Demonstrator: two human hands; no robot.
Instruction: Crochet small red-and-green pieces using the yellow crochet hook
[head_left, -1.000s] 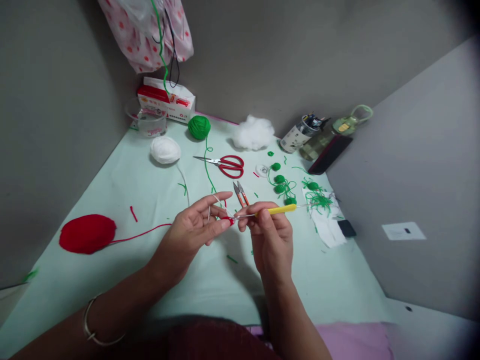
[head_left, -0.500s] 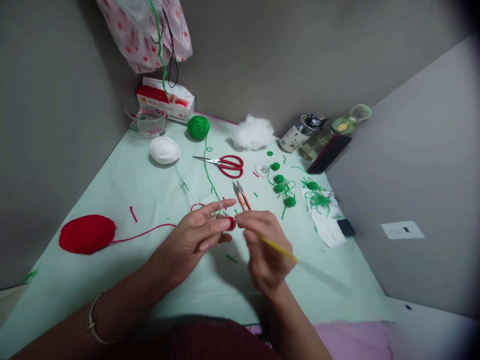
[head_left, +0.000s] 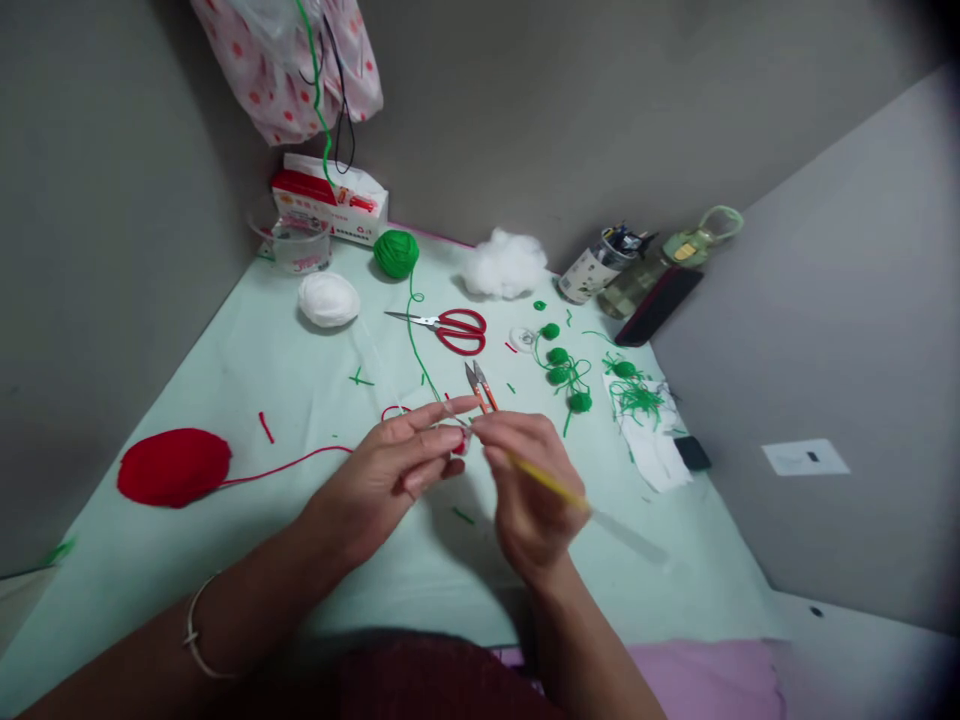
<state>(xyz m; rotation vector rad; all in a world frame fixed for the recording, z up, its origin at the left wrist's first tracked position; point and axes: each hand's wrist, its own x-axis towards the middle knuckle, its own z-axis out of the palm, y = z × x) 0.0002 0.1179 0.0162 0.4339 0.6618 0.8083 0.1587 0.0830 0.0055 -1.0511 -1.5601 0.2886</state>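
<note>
My left hand [head_left: 390, 475] pinches a small red crochet piece [head_left: 459, 445] at its fingertips, with white yarn over the fingers. My right hand [head_left: 525, 480] holds a yellow-handled crochet hook [head_left: 544, 482], its tip meeting the red piece and its handle angled down to the right. A red strand runs from the work across the pale green table [head_left: 247, 350] to a red yarn ball [head_left: 174, 466] at the left.
Orange thread snips [head_left: 480, 385] lie just beyond my fingers, red scissors [head_left: 450, 328] farther back. White yarn ball [head_left: 328, 298], green yarn ball [head_left: 396, 252], stuffing [head_left: 504, 264], small green crochet pieces [head_left: 562, 365], a carton [head_left: 330, 200], a cup [head_left: 301, 245], bottles [head_left: 660, 265] and grey walls surround the table.
The hook handle swung from pointing right, level above the table, to pointing down-right toward me. My right hand turned over and both hands stayed together at the red piece.
</note>
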